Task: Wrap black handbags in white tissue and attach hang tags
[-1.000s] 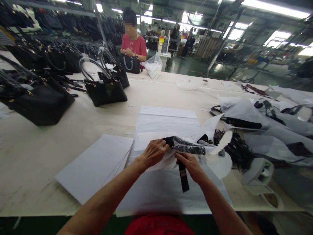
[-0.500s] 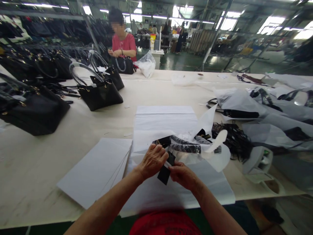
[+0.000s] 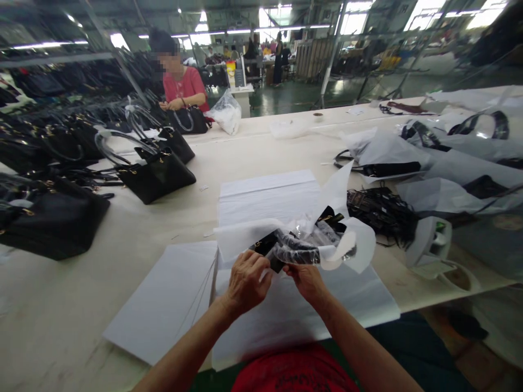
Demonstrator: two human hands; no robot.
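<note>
the black strap [image 3: 273, 251] has folded up between both hands [image 3: 278, 277].

Black handbags [image 3: 157, 174] stand in rows along the left of the long table [image 3: 61, 305] — a person in a red shirt [image 3: 183, 87] works at its far end, beside a clear plastic bag [image 3: 224, 113]. A tape dispenser [image 3: 433, 247] sits right.

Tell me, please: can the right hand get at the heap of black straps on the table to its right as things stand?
Probably yes. The black straps lie uncovered right of the right hand, only loose white paper between. But that hand now pinches the wrapped strap.
</note>
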